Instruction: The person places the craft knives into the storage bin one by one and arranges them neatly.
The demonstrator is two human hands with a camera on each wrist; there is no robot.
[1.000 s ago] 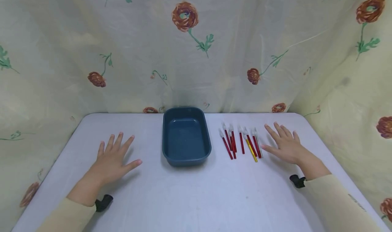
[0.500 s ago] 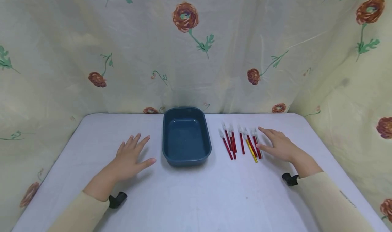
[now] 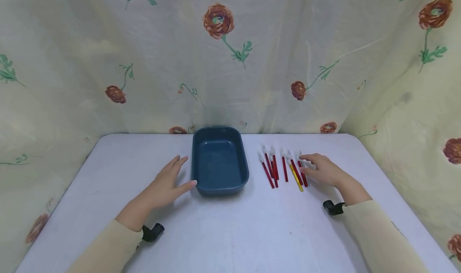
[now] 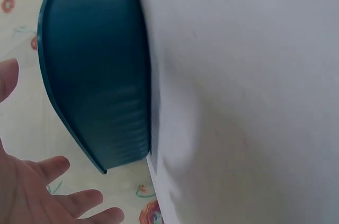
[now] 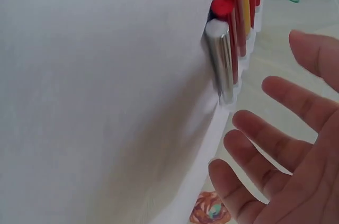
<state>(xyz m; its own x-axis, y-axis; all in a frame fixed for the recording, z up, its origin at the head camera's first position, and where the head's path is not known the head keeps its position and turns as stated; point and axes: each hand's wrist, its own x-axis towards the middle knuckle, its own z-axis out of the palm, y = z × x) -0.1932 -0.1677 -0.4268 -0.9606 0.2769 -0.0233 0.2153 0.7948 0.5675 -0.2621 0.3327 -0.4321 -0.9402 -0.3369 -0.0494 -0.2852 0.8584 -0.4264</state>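
A dark blue rectangular tub [image 3: 219,161] stands at the back middle of the table. My left hand [image 3: 163,189] is just left of it, fingers spread, with the thumb overlapping the rim in the head view. The left wrist view shows a gap between that hand and the tub [image 4: 98,70]. To the tub's right lie several slim pen-like tools [image 3: 284,169] with clear tips, mostly red, one yellow and one silver. Beside the silver tool [image 5: 221,60] at their right end hovers my right hand [image 3: 322,171], fingers loosely bent, holding nothing.
A white cloth covers the table [image 3: 230,233]. Behind and on both sides hangs a flowered curtain [image 3: 155,57]. Black wrist cameras [image 3: 153,232] sit under both wrists, low over the table.
My left hand has moved right, up to the tub's left side. My right hand has moved left toward the pen-like tools, and its fingers have bent somewhat. Tub and tools are unmoved.
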